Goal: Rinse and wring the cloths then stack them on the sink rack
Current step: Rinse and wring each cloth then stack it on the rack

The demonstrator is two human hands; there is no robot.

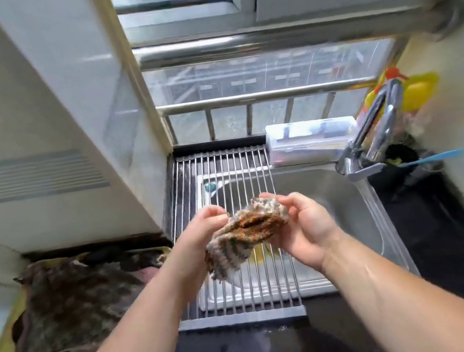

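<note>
Evidently early: the left hand (202, 227) and right hand (304, 225) curl their fingers round a bunched striped cloth (247, 232) just above the sink rack (223, 171). No cloth is stacked on the rack yet. Left of the rack, a heap of cloths (75, 296) seemingly awaits rinsing.

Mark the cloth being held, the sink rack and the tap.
cloth (246, 229): head view, middle of the bunched fabric.
sink rack (223, 171): head view, bare bars at its far end.
tap (385, 127): head view, on the curved spout.
</note>
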